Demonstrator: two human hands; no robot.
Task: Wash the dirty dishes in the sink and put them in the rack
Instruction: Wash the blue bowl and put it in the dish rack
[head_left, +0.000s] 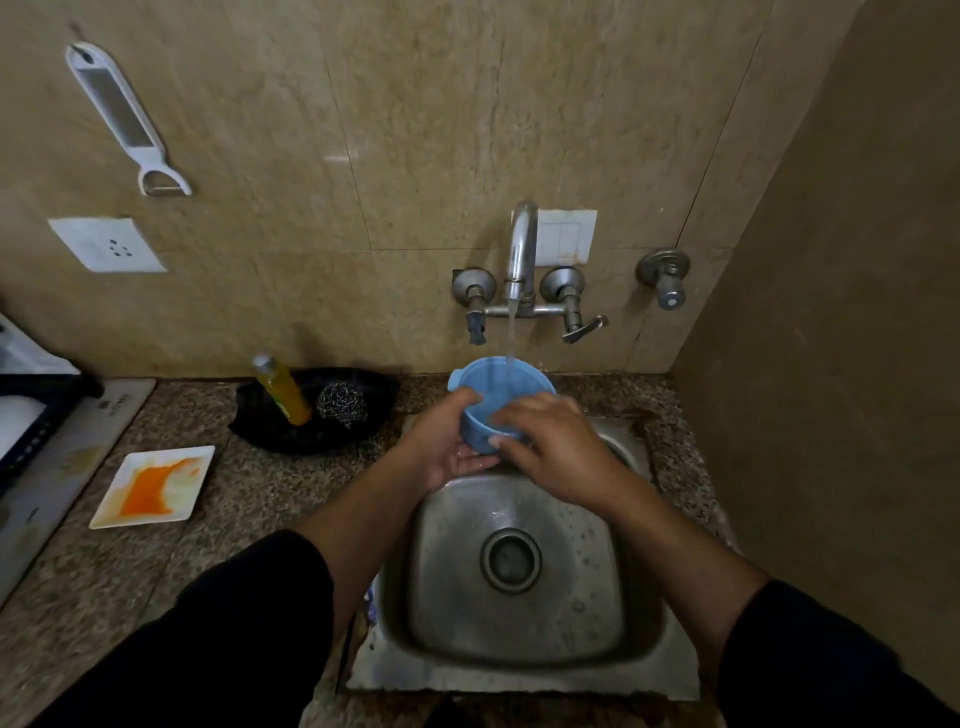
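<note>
A blue plastic bowl (493, 387) with a small side handle is held over the steel sink (519, 660), under water running from the tap (521, 249). My left hand (441, 447) cups it from below and the left. My right hand (550, 447) grips its near right side, fingers against the wall. A white square plate (156, 486) smeared with orange sauce lies on the counter at the left. The sink basin holds no dishes that I can see.
A black tray (311, 436) behind the plate holds an orange soap bottle (283, 389) and a steel scrubber (343, 405). A dark rack (31, 410) stands at the far left edge. A wall (831, 364) closes in the right side.
</note>
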